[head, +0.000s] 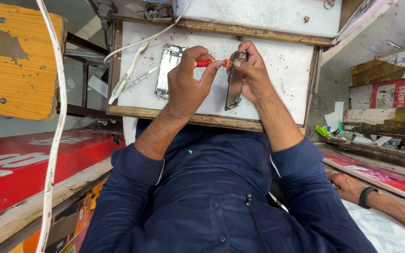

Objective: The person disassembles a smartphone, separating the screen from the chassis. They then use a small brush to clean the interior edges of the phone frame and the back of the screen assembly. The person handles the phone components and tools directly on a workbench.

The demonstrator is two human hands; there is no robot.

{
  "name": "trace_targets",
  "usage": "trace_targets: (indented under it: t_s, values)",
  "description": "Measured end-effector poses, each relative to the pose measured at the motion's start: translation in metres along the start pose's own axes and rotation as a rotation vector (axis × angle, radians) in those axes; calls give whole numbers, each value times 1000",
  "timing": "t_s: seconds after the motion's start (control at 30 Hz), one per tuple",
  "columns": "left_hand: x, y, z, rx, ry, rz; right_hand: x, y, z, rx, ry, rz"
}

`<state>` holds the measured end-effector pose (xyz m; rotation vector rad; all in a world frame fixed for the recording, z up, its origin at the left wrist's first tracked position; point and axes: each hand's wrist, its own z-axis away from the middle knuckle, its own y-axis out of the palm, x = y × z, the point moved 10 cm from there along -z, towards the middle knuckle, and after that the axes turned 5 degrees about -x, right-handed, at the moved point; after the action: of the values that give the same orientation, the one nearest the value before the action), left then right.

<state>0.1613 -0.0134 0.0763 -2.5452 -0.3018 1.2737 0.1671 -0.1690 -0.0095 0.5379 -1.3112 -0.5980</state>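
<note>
Left hand (188,82) grips red screwdriver (206,63); right hand (251,70) holds phone frame (235,89).

Red-handled screwdriver (206,63) level — tip at dark phone frame (235,88), tilted upright.

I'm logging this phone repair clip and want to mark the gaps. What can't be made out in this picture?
- Head view: the screwdriver tip is hidden between the fingers of the left hand and right hand.
- The phone part in the right hand: its upper end is covered by that hand.
- The open phone on the white board: partly behind the left hand, its insides too small.
- Another person's arm: cut by the right edge.
</note>
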Motion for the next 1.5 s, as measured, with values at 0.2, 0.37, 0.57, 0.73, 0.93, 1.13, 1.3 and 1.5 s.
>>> trace_targets:
  t_s: [0.2, 0.37, 0.57, 0.73, 0.93, 1.13, 1.3, 1.5]
  values:
    - [1, 1, 0, 12, 18, 9, -1, 0, 0, -2, 6, 7]
    - [0, 1, 1, 11, 37, 30, 0, 0, -1, -6, -4, 20]
    - [1, 1, 2, 11, 21, 16, 0, 0, -1, -15, -4, 19]
    - [-6, 1, -1, 49, 55, 51, 0, 0, -1, 0, 0, 10]
    - [-13, 8, -5, 175, 59, 137, -3, 0, -1, 28, 12, 6]
    - [-15, 6, -9, 110, 38, 42, -6, -4, -1, 42, 14, 3]
    - [-15, 11, -5, 176, 40, 120, -8, -9, -1, 26, 18, -15]
    - [-9, 11, -9, 146, 3, 60, -7, -4, 0, 63, 4, -12]
